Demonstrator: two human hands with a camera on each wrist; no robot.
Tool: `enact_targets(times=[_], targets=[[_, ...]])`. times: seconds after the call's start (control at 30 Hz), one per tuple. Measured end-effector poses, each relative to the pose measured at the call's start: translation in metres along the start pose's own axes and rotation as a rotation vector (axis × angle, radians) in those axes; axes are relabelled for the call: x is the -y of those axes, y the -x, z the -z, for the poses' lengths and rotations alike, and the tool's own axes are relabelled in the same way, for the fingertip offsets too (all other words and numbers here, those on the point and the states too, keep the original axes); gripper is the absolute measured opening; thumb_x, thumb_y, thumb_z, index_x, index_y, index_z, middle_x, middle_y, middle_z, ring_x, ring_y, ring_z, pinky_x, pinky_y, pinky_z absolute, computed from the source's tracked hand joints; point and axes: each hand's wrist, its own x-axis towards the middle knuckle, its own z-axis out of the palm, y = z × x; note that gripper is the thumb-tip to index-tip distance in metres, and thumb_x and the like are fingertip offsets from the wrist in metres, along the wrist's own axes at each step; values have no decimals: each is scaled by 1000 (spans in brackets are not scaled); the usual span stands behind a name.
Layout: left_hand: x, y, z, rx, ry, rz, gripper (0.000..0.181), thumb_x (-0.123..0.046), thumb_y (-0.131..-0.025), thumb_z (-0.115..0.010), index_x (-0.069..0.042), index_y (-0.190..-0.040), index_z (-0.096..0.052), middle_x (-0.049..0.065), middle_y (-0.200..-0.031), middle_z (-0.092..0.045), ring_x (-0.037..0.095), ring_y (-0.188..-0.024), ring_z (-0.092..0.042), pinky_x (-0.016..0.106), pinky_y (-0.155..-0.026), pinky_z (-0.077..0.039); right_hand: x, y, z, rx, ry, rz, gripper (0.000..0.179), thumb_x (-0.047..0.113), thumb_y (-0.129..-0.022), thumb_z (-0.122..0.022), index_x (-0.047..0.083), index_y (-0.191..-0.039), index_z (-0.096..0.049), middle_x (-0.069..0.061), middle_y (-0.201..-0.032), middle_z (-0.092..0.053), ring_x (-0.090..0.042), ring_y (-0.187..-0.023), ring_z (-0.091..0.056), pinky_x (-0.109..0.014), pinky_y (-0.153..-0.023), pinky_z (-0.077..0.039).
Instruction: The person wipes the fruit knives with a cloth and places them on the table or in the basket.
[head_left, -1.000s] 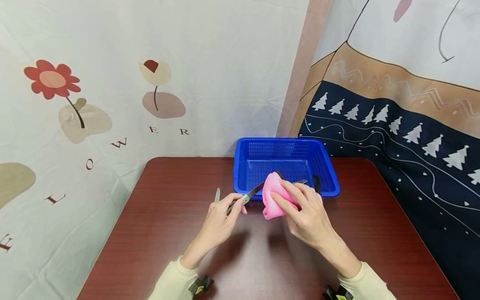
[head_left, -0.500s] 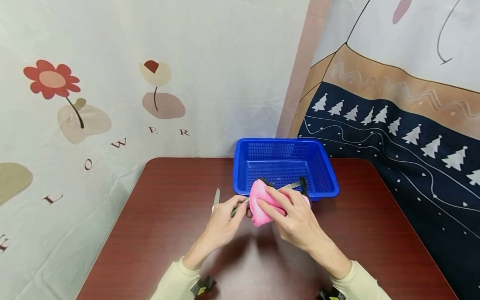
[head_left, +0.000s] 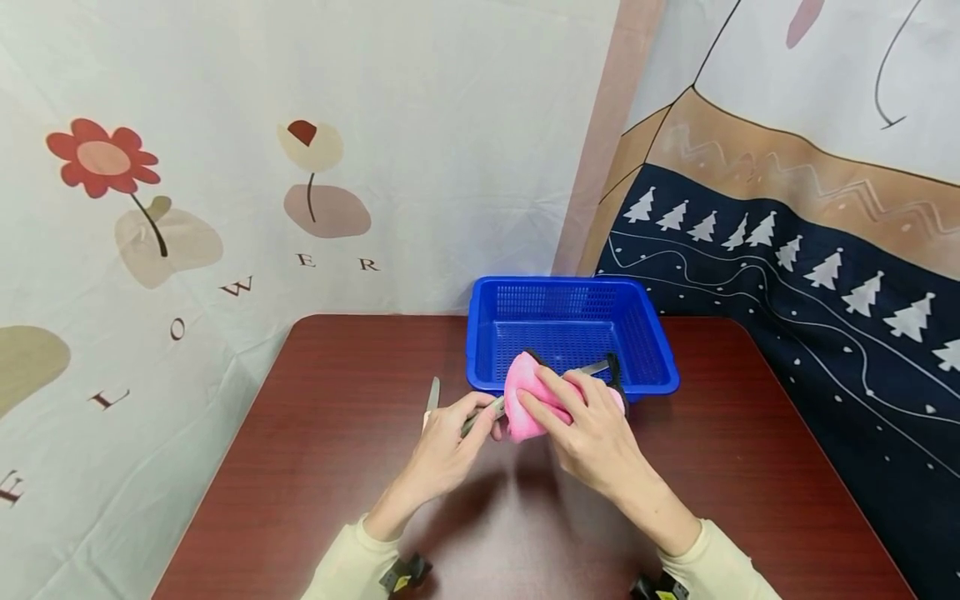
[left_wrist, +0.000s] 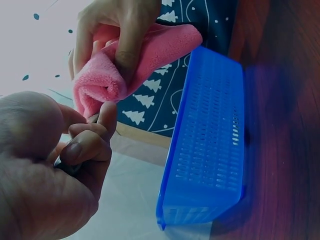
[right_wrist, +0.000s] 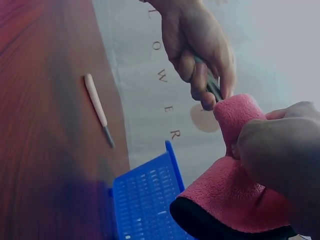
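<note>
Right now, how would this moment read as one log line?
left hand: grips knife handle; right hand: holds pink cloth around blade; blue basket: beyond hands; pale-handled knife: on table

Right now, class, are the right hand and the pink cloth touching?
Touching: the left wrist view shows the right hand gripping the pink cloth, with no gap between them.

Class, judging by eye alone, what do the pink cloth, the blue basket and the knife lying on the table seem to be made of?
Pink cloth: plush fabric, perhaps microfibre, matt with a fuzzy pile.
Blue basket: probably moulded plastic, slightly glossy, with even colour and regular slots.
Knife: smooth, pale handle, perhaps plastic or wood; blade likely metal, being silvery grey.
</note>
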Motion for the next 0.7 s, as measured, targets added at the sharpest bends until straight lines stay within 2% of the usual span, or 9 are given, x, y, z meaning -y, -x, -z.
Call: enact_targets(times=[0.13, 0.43, 0.53, 0.7], targets=[[-1, -1, 1, 4, 28, 6, 15, -14, -113, -63, -16, -106, -76, -9, -80, -78, -4, -69, -52, 20, -69, -42, -5, 2, 1, 25, 19, -33, 44, 15, -109, -49, 20, -142, -78, -19, -150, -71, -41, -114, -65, -55, -92, -62], [-1, -2, 3, 19, 57, 38, 19, -13, -113, -63, -19, -100, -75, -7, -80, -77, 6, -63, -46, 16, -62, -35, -16, 7, 6, 68, 31, -99, 44, 27, -117, -43, 21, -145, -76, -20, -152, -69, -45, -118, -65, -59, -94, -61], [-1, -2, 3, 24, 66, 53, 19, -14, -113, -63, -20, -100, -75, -6, -80, -76, 7, -60, -41, 17, -59, -32, -21, 9, 8, 86, 36, -116, 40, 25, -115, -52, 21, -147, -75, -21, -154, -68, -46, -121, -64, -61, -94, -60], [0, -2, 3, 29, 88, 60, 19, -15, -114, -63, -21, -100, -75, -4, -79, -75, 6, -58, -39, 18, -57, -31, -30, 14, 12, 99, 47, -143, 50, 17, -97, -76, 20, -148, -74, -22, -154, -66, -47, -123, -63, -61, -91, -60]])
